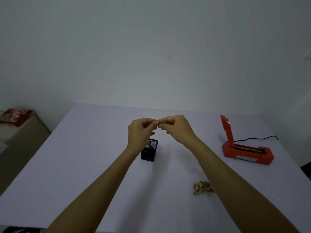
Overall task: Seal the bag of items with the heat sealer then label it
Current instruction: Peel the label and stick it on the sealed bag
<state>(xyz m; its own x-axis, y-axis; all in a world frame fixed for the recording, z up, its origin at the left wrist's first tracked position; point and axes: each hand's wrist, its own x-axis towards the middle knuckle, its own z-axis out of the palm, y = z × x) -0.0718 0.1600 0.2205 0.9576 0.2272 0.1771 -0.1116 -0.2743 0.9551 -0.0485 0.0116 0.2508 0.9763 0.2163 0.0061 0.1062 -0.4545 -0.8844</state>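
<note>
The pale table carries a mesh pen holder, heat sealer and bag.

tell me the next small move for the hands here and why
Probably finish peeling whatever tiny thing both hands pinch, likely a label, though it is too small to tell. The left hand and right hand meet fingertip to fingertip above the table, while the bag of items lies near the right forearm, ready for labelling.
</note>
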